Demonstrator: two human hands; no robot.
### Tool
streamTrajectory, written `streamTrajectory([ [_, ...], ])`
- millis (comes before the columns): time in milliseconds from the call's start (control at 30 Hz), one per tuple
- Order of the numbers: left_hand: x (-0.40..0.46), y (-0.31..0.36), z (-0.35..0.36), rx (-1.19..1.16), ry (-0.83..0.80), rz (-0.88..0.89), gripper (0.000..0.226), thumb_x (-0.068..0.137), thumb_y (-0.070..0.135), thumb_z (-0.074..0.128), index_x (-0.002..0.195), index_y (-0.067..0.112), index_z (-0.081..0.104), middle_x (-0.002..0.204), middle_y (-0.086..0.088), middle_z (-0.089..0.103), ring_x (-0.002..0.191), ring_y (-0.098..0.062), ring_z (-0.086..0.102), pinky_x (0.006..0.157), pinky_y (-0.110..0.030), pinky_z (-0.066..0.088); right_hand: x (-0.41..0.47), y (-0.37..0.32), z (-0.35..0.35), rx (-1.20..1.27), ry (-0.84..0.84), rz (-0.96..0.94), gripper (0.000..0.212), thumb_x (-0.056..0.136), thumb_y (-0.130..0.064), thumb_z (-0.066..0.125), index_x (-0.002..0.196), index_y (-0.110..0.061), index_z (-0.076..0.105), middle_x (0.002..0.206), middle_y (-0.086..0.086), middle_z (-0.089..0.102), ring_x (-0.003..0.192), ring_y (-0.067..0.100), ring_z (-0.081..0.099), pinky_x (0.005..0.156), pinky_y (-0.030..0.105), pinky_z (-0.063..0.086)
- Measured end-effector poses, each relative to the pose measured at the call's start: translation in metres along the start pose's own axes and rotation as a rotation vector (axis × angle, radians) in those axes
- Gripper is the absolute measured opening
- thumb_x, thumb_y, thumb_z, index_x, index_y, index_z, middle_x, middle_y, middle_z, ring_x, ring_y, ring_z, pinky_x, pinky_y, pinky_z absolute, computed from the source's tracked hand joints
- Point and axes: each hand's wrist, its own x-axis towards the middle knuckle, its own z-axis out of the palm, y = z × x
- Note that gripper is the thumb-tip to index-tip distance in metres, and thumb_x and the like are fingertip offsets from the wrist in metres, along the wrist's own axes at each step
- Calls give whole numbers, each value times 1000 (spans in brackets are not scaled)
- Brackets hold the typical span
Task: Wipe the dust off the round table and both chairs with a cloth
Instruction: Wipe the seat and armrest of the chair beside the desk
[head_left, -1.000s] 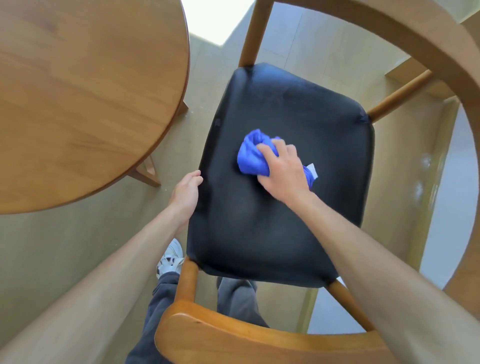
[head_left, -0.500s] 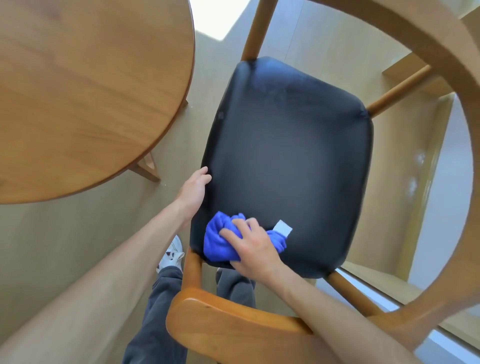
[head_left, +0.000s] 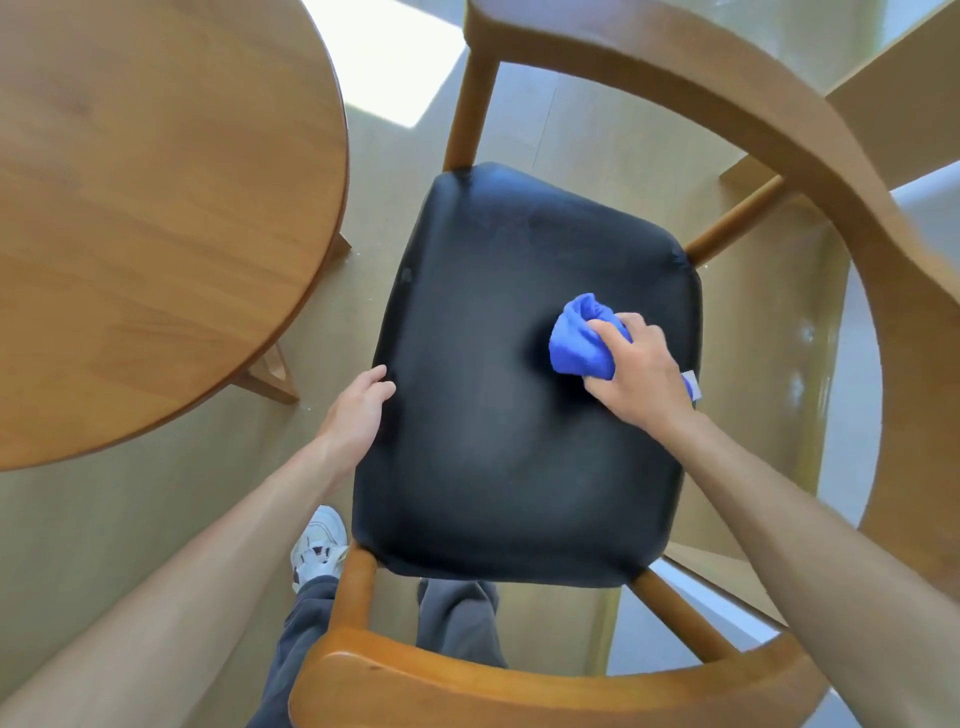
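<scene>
A: Where is the wiping now?

B: On the black seat (head_left: 519, 395) of the chair (head_left: 779, 135), beside the round table (head_left: 156, 208). Half a second ago the blue cloth (head_left: 579, 340) was at the seat's near-left corner; now it sits far right, so the strokes are covering the whole seat.

A: And the hands?

B: The right hand (head_left: 636, 371) grips the bunched cloth and presses it down. The left hand (head_left: 358, 410) still rests on the seat's left edge, fingers relaxed.

A: Any writing?

B: A white tag (head_left: 693, 387) shows, too small to read.
</scene>
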Motion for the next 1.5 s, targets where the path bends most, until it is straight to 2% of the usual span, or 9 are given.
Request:
streamTrajectory([
  [133, 0, -4, 7, 7, 7, 1, 46, 99, 25, 37, 145, 27, 40, 152, 8, 35, 140, -14, 29, 116, -40, 24, -4, -11, 33, 189, 90, 396, 51, 83, -22, 63, 132, -17, 48, 127, 10, 42, 100, 35, 42, 74, 34, 38],
  [200, 1, -5, 7, -28, 7, -3, 46, 99, 24, 38, 145, 27, 40, 152, 8, 36, 140, -14, 29, 117, -41, 23, -26, -39, 52, 227, 102, 415, 52, 81, -20, 62, 131, -17, 48, 124, 10, 42, 98, 33, 42, 71, 35, 39],
  [400, -2, -4, 11, -118, 6, -23, 48, 97, 22, 41, 144, 29, 41, 151, 8, 37, 140, -13, 29, 115, -36, 24, -115, -130, 82, 202, -33, 51, 57, 56, -17, 78, 111, -13, 65, 111, 17, 59, 77, 34, 52, 61, 36, 53],
  [567, -5, -6, 5, -116, -13, -28, 47, 96, 22, 42, 143, 29, 42, 150, 8, 37, 139, -12, 30, 115, -39, 25, -126, -135, 81, 157, -401, -223, 53, 78, -21, 61, 129, -19, 49, 127, 9, 43, 101, 31, 40, 75, 42, 49],
  [800, -4, -3, 1, -76, -22, -40, 44, 97, 23, 42, 141, 30, 44, 149, 8, 39, 139, -13, 31, 115, -42, 26, -109, -129, 59, 207, -681, -607, 53, 78, -19, 67, 128, -24, 51, 109, 6, 44, 88, 24, 38, 65, 34, 32],
  [933, 5, -4, -3, -41, 17, -49, 42, 98, 22, 41, 139, 28, 47, 147, 2, 43, 138, -18, 34, 114, -46, 28, -54, -62, 29, 338, -414, -205, 58, 74, -20, 66, 130, -24, 51, 116, 2, 44, 102, 28, 46, 83, 38, 46],
  [1100, 21, -7, 4, -2, 131, -22, 37, 97, 21, 41, 130, 27, 55, 140, -10, 46, 132, -26, 40, 111, -50, 31, 15, 71, -6, 185, 62, 243, 58, 74, -16, 72, 129, -13, 54, 127, 17, 48, 111, 39, 47, 96, 37, 38],
  [1267, 30, -16, 11, 72, 222, 45, 27, 94, 20, 46, 114, 33, 60, 124, 0, 45, 115, -22, 49, 105, -53, 38, 23, 150, 2, 491, 7, 590, 40, 79, -16, 66, 116, -22, 49, 122, 7, 53, 108, 30, 56, 90, 39, 46],
  [1500, 24, -12, 6, 77, 157, 10, 31, 94, 25, 46, 120, 35, 58, 135, -3, 43, 123, -24, 45, 107, -51, 37, -54, 103, 31, 615, 18, 886, 34, 79, -16, 57, 110, -23, 46, 112, 4, 59, 96, 26, 59, 82, 37, 48],
])
